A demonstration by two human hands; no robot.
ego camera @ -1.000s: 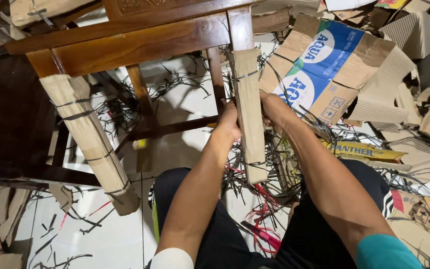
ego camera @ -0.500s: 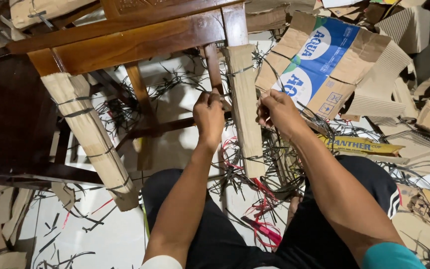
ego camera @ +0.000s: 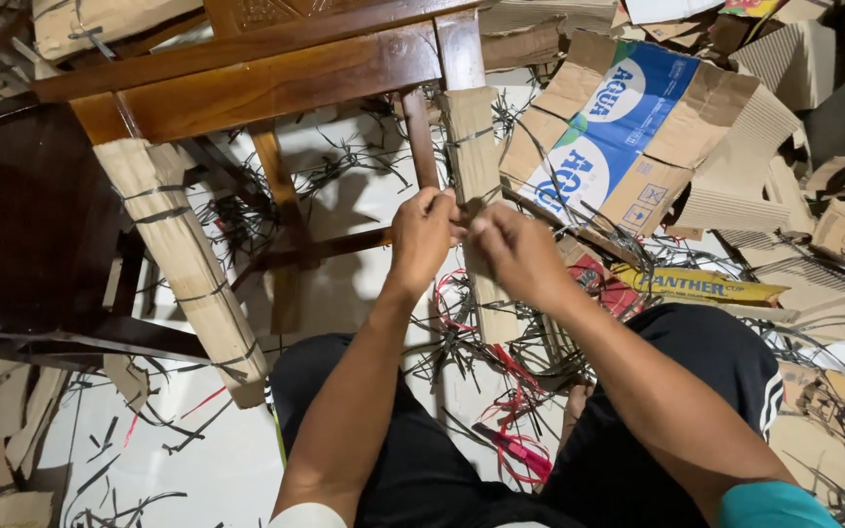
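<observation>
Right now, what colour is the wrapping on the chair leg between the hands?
Plain brown cardboard wrapping, seen in the head view.

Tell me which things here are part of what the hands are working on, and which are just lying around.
In hand:
left hand and right hand, together at the cardboard-wrapped chair leg
wooden chair
second wrapped leg, already bound with dark straps

Lying about:
flattened blue and white carton
yellow printed strip
red cord
dark strap offcuts on the floor

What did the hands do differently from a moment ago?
Both hands climbed the cardboard-wrapped chair leg and came together: the left hand and right hand now meet at its middle, fingertips pinching there. What they pinch is too small to tell. The other wrapped leg and the flattened box stayed put.
</observation>
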